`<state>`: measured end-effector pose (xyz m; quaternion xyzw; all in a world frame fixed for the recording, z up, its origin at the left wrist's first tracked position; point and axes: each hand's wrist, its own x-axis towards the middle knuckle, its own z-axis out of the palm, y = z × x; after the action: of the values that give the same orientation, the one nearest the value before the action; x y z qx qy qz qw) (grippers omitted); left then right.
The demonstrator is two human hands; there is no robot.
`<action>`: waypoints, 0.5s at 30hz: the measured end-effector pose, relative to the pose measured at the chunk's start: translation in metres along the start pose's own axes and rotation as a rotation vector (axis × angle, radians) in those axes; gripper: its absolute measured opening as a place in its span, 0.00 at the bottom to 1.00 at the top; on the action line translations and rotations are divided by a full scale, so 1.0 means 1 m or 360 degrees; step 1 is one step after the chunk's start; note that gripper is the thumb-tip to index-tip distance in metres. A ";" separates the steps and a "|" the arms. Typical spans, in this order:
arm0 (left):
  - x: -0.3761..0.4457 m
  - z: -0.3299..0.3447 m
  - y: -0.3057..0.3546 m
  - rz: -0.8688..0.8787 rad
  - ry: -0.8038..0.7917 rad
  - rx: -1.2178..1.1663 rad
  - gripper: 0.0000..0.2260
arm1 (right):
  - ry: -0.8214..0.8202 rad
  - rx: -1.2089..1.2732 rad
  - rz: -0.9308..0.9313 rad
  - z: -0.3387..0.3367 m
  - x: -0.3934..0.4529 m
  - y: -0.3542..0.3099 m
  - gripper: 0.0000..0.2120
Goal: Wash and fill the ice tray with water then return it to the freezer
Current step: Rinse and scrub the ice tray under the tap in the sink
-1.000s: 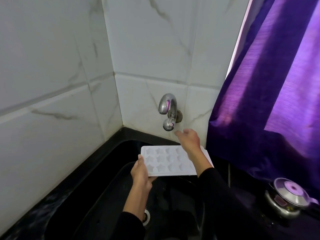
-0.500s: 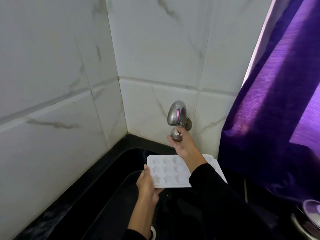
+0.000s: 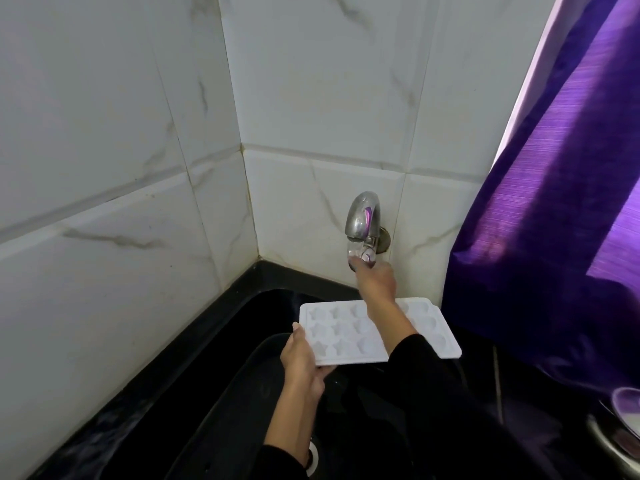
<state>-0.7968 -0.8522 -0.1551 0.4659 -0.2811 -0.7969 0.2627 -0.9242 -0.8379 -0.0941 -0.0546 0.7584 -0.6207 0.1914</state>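
Left hand [image 3: 302, 358] grips ice tray [image 3: 346, 336] edge; right hand [image 3: 375, 282] apparently grasps tap [image 3: 363, 220] knob; no legible writing.

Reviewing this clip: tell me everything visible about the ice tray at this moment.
The ice tray is a white rectangular mould, plastic by its look, with rows of star-shaped cavities. It is held roughly level above the black sink, below and in front of the wall tap. The left hand grips its near left corner. The right forearm crosses over it, hiding part. No water shows in it.
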 end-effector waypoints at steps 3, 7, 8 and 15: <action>-0.003 -0.003 -0.005 -0.0005 0.0011 -0.0013 0.18 | -0.0092 -0.0750 -0.0548 0.004 -0.036 0.038 0.32; -0.007 -0.013 -0.011 0.0019 0.0054 0.0066 0.18 | -0.0568 -0.1651 -0.1075 0.000 -0.078 0.080 0.27; -0.007 -0.016 -0.012 0.0021 0.0079 0.0081 0.18 | -0.0648 -0.1796 -0.1151 -0.003 -0.081 0.086 0.26; -0.014 -0.032 -0.011 0.0129 0.0164 0.0009 0.11 | -0.0526 -0.1999 -0.0546 -0.041 -0.065 0.091 0.40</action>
<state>-0.7637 -0.8417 -0.1671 0.4954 -0.2881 -0.7596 0.3075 -0.8655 -0.7586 -0.1608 -0.3696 0.9168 -0.0668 0.1355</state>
